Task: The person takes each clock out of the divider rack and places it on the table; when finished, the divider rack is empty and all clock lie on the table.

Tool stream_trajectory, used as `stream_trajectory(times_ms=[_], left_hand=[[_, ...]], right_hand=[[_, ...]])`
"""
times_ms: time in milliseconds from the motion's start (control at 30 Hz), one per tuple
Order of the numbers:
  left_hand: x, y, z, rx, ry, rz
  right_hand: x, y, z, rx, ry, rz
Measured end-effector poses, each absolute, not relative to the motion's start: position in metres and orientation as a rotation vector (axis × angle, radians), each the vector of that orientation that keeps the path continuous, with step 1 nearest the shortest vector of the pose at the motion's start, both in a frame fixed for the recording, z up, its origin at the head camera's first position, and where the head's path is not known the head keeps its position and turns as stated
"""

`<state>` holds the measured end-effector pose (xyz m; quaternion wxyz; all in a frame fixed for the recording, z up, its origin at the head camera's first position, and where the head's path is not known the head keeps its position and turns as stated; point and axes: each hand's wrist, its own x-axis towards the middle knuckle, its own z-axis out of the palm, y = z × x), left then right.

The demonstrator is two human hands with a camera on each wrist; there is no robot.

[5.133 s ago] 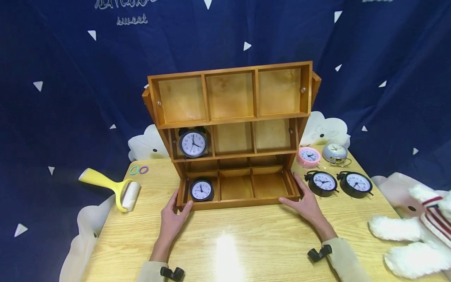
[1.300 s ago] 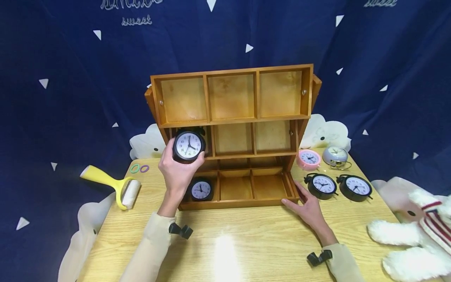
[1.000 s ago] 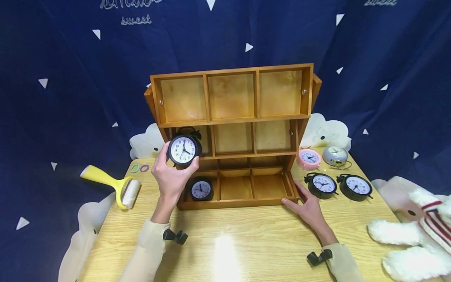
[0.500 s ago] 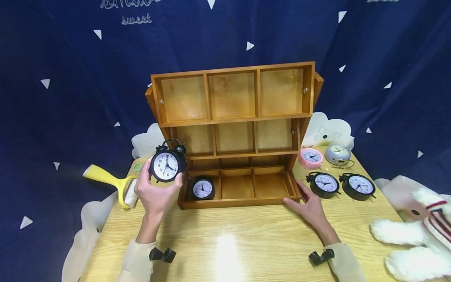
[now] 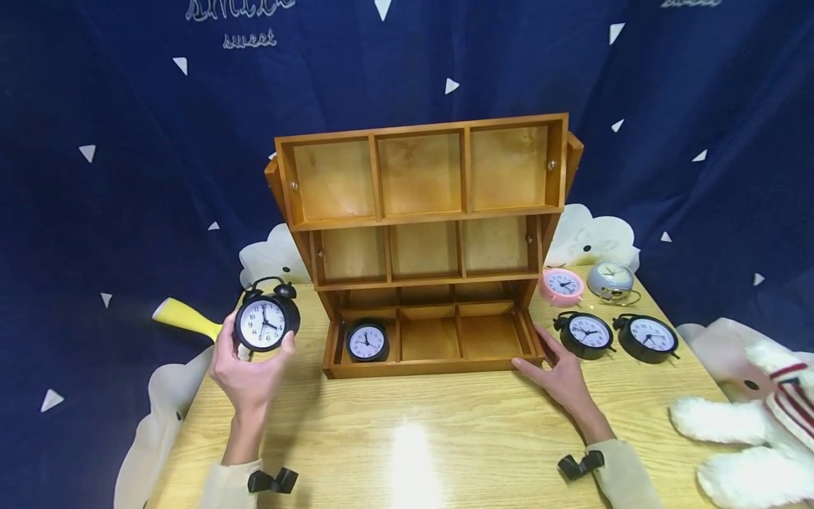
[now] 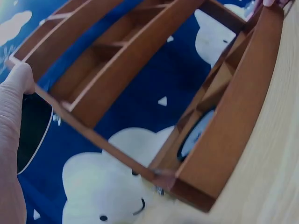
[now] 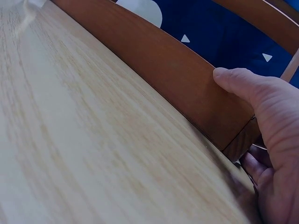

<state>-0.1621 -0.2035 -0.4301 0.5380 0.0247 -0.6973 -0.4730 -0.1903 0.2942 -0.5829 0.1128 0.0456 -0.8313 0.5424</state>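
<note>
My left hand (image 5: 246, 378) holds a black twin-bell alarm clock (image 5: 262, 324) by its sides, raised above the table left of the three-tier wooden shelf (image 5: 432, 367). In the left wrist view, only a dark part of that clock (image 6: 35, 133) shows beyond the thumb. A second black clock (image 5: 367, 342) stands in the bottom tier's left compartment. My right hand (image 5: 559, 375) grips the shelf's lower right corner. The right wrist view shows its thumb (image 7: 233, 80) on the front board and fingers round the side, partly hidden.
Right of the shelf are a pink clock (image 5: 561, 285), a grey clock (image 5: 612, 278) and two black clocks (image 5: 585, 335). A yellow-handled roller (image 5: 184, 318) lies at left, partly hidden by my left hand. A white plush toy (image 5: 731, 431) is at right.
The alarm clock from the middle tier's left compartment has been taken out by my left hand and carried left and toward me. My right hand has stayed at the shelf corner.
</note>
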Motion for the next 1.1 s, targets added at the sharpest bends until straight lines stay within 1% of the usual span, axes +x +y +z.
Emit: stream_trajectory(times_ms=[167,367,600,667,1100], left_hand=[[-0.171,-0.214,-0.447,0.092,-1.641,-1.138],[-0.189,-0.221,-0.475,0.122,-1.638,-1.173],[-0.226,-0.242,-0.533,0.161,-1.773,-1.185],[-0.233,-0.245,-0.544,0.201,-1.830,-1.211],[-0.265,-0.235,-0.566,0.342,-2.084,-1.282]], right_hand=[[-0.190,0.294,-0.582,0.128,-2.451,1.579],[-0.190,0.296,-0.582,0.126,-2.457,1.573],[-0.190,0.295,-0.581,0.123,-2.449,1.596],[-0.190,0.295,-0.581,0.127,-2.439,1.604],[-0.191,0.295,-0.584,0.159,-2.407,1.625]])
